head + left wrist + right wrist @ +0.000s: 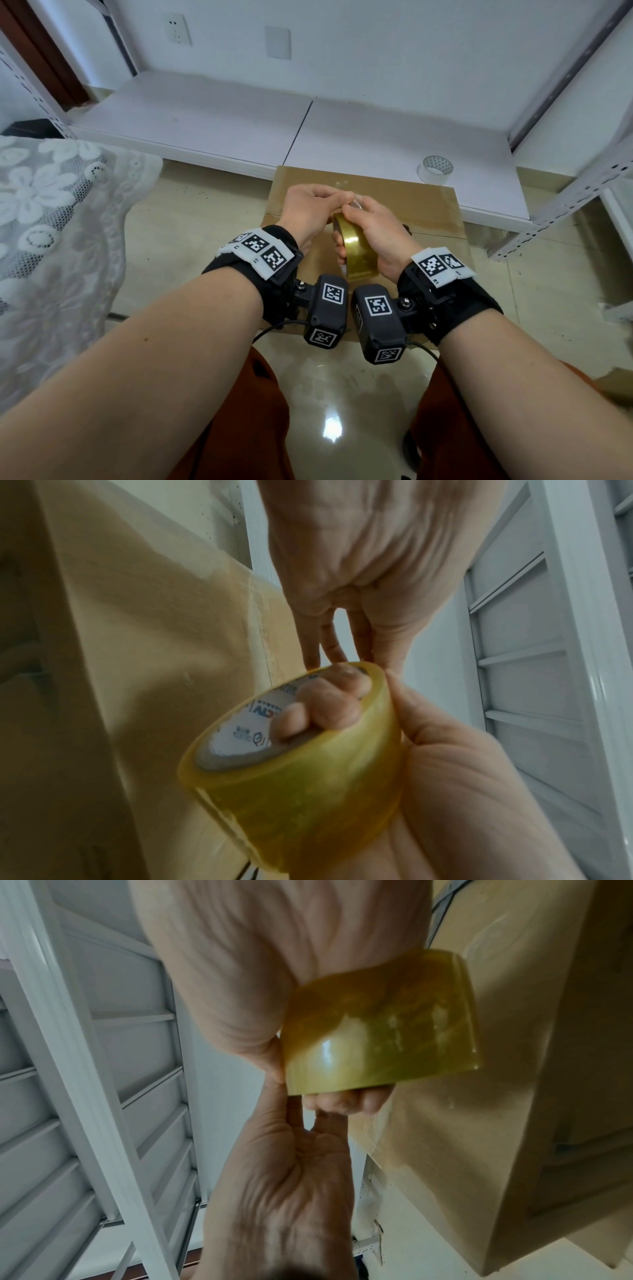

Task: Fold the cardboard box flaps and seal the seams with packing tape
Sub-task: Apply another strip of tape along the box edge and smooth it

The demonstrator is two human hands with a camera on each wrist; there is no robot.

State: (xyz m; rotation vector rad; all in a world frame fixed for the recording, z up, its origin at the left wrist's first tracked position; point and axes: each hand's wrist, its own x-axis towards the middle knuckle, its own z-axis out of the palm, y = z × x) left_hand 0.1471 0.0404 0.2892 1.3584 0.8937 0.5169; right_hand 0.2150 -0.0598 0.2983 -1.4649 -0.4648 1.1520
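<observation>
one cardboard box (394, 205) on the floor, half hidden by both hands, one yellow tape roll (358, 250) above it gripped by the right hand (376, 233) with fingers through its core, the left hand (308, 209) pinching the hard-to-see tape end, one white roll (435, 168) on the shelf.

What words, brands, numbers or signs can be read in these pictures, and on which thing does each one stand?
Inner white core of the yellowish packing tape roll: blue print, mirrored and blurred; only letters like "CTN" can be guessed, not read for sure.
Small blue logo with tiny characters on the same core: too blurred to read.
Black-and-white square marker codes on the wrist bands: patterns only, no words.
Brown cardboard box and small clear tape roll: no text seen.
</observation>
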